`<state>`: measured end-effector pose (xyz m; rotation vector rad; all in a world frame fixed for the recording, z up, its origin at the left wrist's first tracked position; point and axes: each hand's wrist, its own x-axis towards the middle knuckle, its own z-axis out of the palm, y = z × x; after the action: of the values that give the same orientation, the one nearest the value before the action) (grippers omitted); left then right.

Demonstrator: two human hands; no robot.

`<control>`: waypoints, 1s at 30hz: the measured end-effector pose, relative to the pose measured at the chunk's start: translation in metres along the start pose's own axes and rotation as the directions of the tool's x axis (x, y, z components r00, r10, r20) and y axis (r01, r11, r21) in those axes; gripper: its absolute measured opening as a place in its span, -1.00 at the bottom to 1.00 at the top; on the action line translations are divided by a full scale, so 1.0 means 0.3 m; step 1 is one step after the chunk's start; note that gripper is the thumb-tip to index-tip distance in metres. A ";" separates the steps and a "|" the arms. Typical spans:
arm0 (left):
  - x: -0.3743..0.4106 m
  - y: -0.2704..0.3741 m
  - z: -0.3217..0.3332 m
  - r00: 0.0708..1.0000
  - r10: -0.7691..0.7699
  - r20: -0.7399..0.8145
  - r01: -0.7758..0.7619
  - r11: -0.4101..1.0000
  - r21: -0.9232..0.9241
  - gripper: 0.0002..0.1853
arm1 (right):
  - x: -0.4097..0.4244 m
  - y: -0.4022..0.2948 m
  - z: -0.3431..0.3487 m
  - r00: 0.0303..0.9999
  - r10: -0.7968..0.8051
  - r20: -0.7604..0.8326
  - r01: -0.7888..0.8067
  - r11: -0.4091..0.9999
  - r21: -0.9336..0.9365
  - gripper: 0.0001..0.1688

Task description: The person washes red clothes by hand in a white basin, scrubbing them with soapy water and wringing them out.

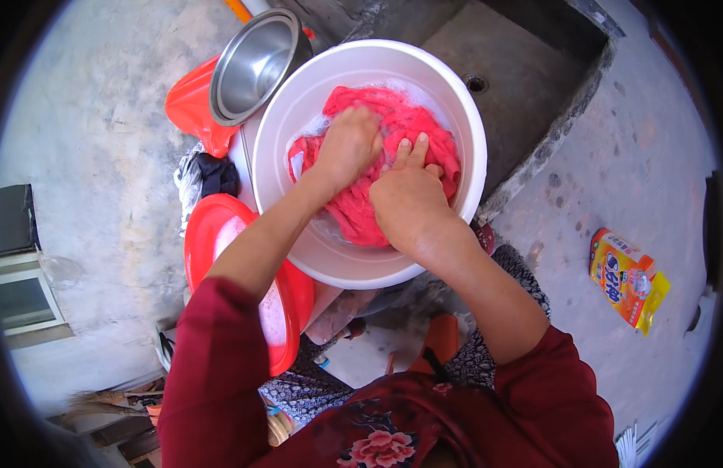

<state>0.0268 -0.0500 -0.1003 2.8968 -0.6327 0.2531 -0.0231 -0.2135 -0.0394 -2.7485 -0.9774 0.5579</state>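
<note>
A wet red garment (361, 213) lies bunched in sudsy water inside a large round white plastic basin (475, 158). A small white tag shows at the garment's left side. My left hand (351, 143) is curled into a fist on the middle of the cloth, slightly blurred, its fingertips hidden. Just to its right, my right hand (411, 190) bears on the same garment. Two of its fingers stretch over the fabric while the others bend into the folds. The two hands are close together but apart.
Left of the basin are a steel bowl (253, 70), a red plastic bag (191, 96), dark cloth (218, 174) and a red basin (305, 289) of foamy water. A concrete trough (513, 64) with a drain lies beyond. A detergent bag (627, 281) rests on the floor at right.
</note>
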 end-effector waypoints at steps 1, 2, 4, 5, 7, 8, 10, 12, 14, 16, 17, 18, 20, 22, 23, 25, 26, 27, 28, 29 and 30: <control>0.040 -0.045 0.024 0.999 0.044 -0.013 -0.042 0.993 0.112 -0.89 | -0.001 -0.003 -0.004 1.000 -0.005 -0.015 0.005 1.000 0.017 -0.57; 0.071 -0.061 0.036 1.000 -0.004 -0.005 0.005 0.994 0.108 -0.88 | 0.003 0.005 -0.002 1.000 -0.004 -0.031 0.005 0.999 0.033 -0.57; 0.105 -0.061 0.034 0.995 -0.099 0.027 0.096 0.990 0.099 -0.86 | 0.016 0.019 0.023 0.998 -0.007 -0.066 0.010 0.999 0.049 -0.58; 0.104 -0.067 0.018 0.970 -0.227 0.093 0.227 0.974 0.006 -0.86 | 0.022 0.018 0.026 0.996 -0.015 -0.086 0.020 0.998 0.056 -0.58; 0.111 -0.050 -0.040 0.861 -0.434 0.267 0.484 0.861 -0.159 -0.84 | 0.027 0.029 0.034 0.997 -0.005 -0.076 0.009 0.998 0.056 -0.58; 0.094 -0.034 -0.089 0.769 -0.533 0.352 0.638 0.670 -0.380 -0.83 | 0.028 0.035 0.035 0.998 -0.001 -0.069 0.005 0.998 0.059 -0.58; -0.030 0.032 -0.178 0.795 -0.509 0.331 0.598 0.562 -0.572 -0.87 | 0.016 0.034 0.006 1.000 -0.023 -0.003 0.023 0.998 0.051 -0.58; -0.141 0.143 -0.182 0.976 -0.196 0.094 0.217 0.846 -0.487 -0.96 | 0.014 0.052 0.019 1.000 0.017 0.021 -0.018 0.999 0.046 -0.59; -0.175 0.232 -0.142 0.995 0.030 -0.091 -0.056 0.952 -0.300 -0.95 | 0.015 0.032 0.039 0.999 0.046 -0.019 -0.045 0.998 0.035 -0.59; -0.144 0.160 -0.113 0.991 0.128 -0.038 -0.134 0.955 -0.264 -0.92 | 0.017 0.029 0.015 0.999 0.033 -0.022 -0.031 0.995 0.095 -0.59; -0.116 0.116 -0.087 0.983 0.181 -0.012 -0.178 0.950 -0.256 -0.90 | 0.015 0.029 0.008 0.999 0.035 -0.020 -0.032 0.992 0.122 -0.60; -0.089 0.087 -0.054 0.991 0.137 0.004 -0.133 0.968 -0.212 -0.86 | 0.009 0.029 0.012 0.999 0.035 -0.013 -0.033 0.995 0.089 -0.61; -0.033 -0.031 -0.021 0.996 0.016 0.084 0.007 0.964 -0.266 -0.80 | -0.005 0.011 -0.015 0.999 0.007 -0.034 -0.007 1.000 0.018 -0.62; 0.036 -0.071 0.006 0.985 -0.149 0.092 0.172 0.924 -0.342 -0.76 | 0.003 0.017 -0.025 0.999 -0.004 -0.049 0.006 0.999 0.039 -0.62; 0.055 -0.072 0.010 0.961 -0.269 0.071 0.275 0.884 -0.379 -0.75 | 0.006 0.015 -0.023 0.998 -0.016 -0.053 0.019 0.998 0.055 -0.62; 0.071 -0.039 -0.018 0.910 -0.404 0.094 0.409 0.834 -0.369 -0.77 | 0.014 0.033 0.009 0.992 0.009 -0.124 0.003 0.995 0.097 -0.63; 0.055 -0.023 -0.050 0.893 -0.434 0.121 0.449 0.835 -0.318 -0.80 | 0.013 0.034 0.017 0.987 0.017 -0.161 0.003 0.993 0.117 -0.63; 0.032 -0.012 -0.091 0.873 -0.466 0.141 0.487 0.836 -0.254 -0.82 | 0.009 0.027 0.008 0.989 0.009 -0.150 0.006 0.995 0.099 -0.63; -0.009 0.001 -0.116 0.907 -0.414 0.070 0.419 0.877 -0.237 -0.86 | 0.008 0.029 0.004 0.991 0.011 -0.131 0.000 0.997 0.083 -0.62; -0.062 0.018 -0.156 0.898 -0.426 0.109 0.438 0.846 -0.304 -0.86 | 0.008 0.031 0.001 0.994 0.013 -0.113 -0.006 0.998 0.066 -0.62; -0.087 0.080 -0.183 0.894 -0.417 0.165 0.448 0.808 -0.382 -0.85 | 0.006 0.048 0.013 0.994 0.037 -0.102 -0.031 0.998 0.062 -0.61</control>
<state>-0.0138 -0.0505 -0.0491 2.5449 -0.0035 -0.0491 -0.0151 -0.2235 -0.0475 -2.7148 -0.8773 0.4387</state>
